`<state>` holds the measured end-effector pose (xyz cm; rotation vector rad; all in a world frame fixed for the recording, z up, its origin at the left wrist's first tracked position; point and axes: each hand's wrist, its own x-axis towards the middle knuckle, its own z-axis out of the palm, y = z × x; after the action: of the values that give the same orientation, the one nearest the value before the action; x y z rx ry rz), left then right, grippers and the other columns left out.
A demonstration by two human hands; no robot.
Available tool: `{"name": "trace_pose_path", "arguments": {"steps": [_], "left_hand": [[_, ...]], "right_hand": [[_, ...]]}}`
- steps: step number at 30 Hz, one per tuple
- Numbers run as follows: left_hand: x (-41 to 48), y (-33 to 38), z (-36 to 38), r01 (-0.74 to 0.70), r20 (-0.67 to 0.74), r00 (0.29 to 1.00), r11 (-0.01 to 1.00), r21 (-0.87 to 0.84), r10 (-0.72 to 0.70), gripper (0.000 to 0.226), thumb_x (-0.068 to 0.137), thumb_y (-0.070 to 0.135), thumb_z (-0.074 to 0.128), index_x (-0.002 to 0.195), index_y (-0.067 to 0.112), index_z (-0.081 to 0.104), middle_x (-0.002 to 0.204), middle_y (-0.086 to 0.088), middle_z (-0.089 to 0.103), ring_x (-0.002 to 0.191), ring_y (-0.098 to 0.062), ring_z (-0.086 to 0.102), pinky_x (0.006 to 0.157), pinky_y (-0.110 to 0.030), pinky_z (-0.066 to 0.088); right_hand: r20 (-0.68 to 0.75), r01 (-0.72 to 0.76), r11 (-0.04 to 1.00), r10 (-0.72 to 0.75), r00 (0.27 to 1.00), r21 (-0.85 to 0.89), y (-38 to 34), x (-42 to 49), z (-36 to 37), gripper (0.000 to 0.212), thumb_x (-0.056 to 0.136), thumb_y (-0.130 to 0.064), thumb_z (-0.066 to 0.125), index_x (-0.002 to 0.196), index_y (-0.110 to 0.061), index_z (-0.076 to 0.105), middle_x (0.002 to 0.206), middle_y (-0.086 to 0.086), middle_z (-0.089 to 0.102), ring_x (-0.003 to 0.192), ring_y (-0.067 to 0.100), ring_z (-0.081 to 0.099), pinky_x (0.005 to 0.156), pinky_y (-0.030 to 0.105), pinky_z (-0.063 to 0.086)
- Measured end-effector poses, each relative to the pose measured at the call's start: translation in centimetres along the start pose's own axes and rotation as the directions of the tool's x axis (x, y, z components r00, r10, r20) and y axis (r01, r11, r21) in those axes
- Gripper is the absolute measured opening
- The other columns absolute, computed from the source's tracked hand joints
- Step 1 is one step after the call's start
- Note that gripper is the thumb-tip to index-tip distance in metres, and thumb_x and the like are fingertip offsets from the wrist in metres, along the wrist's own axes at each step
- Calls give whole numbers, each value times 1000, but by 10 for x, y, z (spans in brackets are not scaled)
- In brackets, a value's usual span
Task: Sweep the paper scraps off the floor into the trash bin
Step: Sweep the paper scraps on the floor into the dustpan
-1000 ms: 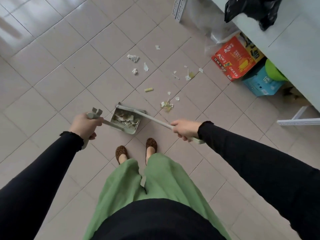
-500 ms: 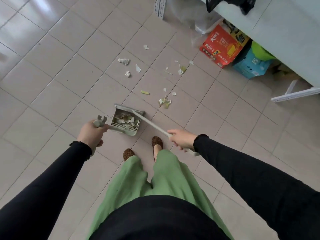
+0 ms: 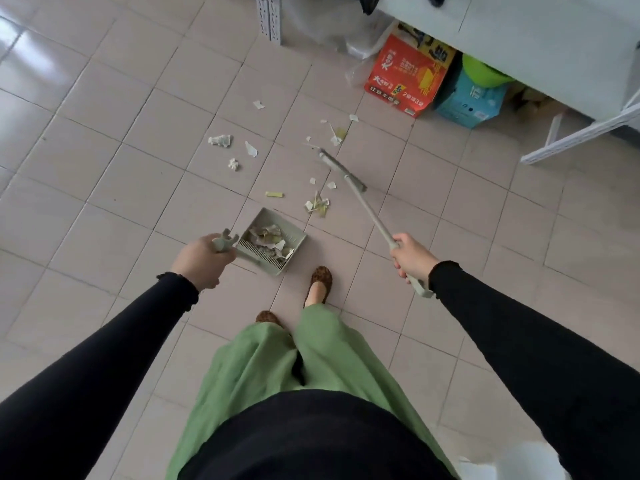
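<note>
My left hand [image 3: 201,261] grips the handle of a grey-green dustpan [image 3: 294,237] that rests on the tiled floor and holds a heap of paper scraps [image 3: 268,239]. My right hand [image 3: 412,254] grips the long handle of a matching broom [image 3: 367,209]; its head [image 3: 341,169] lies on the floor beyond a small pile of scraps [image 3: 317,206]. More loose scraps lie farther out: a crumpled white wad [image 3: 220,140], a yellow strip [image 3: 274,194] and bits near the boxes [image 3: 337,135]. No trash bin is in view.
A red carton [image 3: 408,76] and a blue box [image 3: 467,100] stand under a white table [image 3: 540,39] at the upper right, with a clear plastic bag [image 3: 346,36] beside them. A metal shelf leg [image 3: 268,15] stands at the top. My feet [image 3: 318,284] are just behind the dustpan.
The broom has swung from lying across the dustpan out to the right and forward, its head now past the small scrap pile. My right hand moved right. The dustpan stayed put.
</note>
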<state>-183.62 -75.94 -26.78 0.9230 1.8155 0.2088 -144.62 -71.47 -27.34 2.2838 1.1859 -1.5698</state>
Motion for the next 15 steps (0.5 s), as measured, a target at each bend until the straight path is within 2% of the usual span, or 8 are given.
{"name": "trace_pose_path", "arguments": {"steps": [3, 5, 7, 9, 11, 15], "left_hand": [[12, 25, 15, -31, 14, 999, 998, 53, 31, 21, 88, 21, 59, 107, 15, 67, 109, -19, 70, 50, -26, 49, 51, -32, 47], [22, 41, 26, -35, 36, 999, 996, 80, 32, 24, 90, 19, 58, 112, 11, 65, 99, -21, 70, 50, -26, 50, 54, -34, 49], [29, 57, 36, -39, 55, 998, 995, 95, 34, 18, 91, 15, 55, 104, 7, 63, 88, -14, 62, 50, -27, 49, 56, -36, 49], [35, 72, 43, -52, 67, 997, 993, 106, 45, 8, 91, 15, 53, 89, 11, 60, 97, -7, 59, 49, -27, 48, 56, -35, 48], [40, 81, 45, -70, 63, 996, 988, 136, 62, 12, 91, 16, 53, 80, 15, 55, 103, -4, 59, 49, -27, 50, 55, -35, 49], [46, 92, 44, -60, 55, 997, 988, 141, 52, 18, 93, 20, 55, 76, 14, 53, 86, -20, 63, 47, -27, 48, 55, -38, 48]], "right_hand": [[-15, -52, 998, 51, 999, -35, -13, 36, -13, 46, 97, -14, 35, 143, -19, 37, 78, 9, 53, 55, 20, 47, 48, 29, 39], [-1, -72, 994, 73, 997, -79, -19, 52, -15, 48, 97, -13, 34, 145, -17, 37, 77, 10, 55, 57, 23, 50, 53, 33, 40], [38, -66, 986, 73, 997, -154, -20, 53, -11, 45, 99, -11, 33, 143, -14, 41, 80, 10, 54, 56, 22, 51, 54, 33, 40], [111, -57, 982, 78, 991, -180, -15, 36, -9, 43, 100, -9, 32, 140, -14, 45, 79, 9, 51, 54, 20, 47, 51, 30, 38], [187, -75, 981, 109, 976, -179, 0, 15, -17, 42, 100, -12, 34, 140, -20, 47, 75, 6, 49, 51, 16, 43, 45, 25, 35], [267, -99, 992, 118, 956, -81, 29, -39, -56, 45, 100, -20, 43, 144, -30, 47, 72, 4, 50, 46, 10, 40, 37, 21, 31]]}}
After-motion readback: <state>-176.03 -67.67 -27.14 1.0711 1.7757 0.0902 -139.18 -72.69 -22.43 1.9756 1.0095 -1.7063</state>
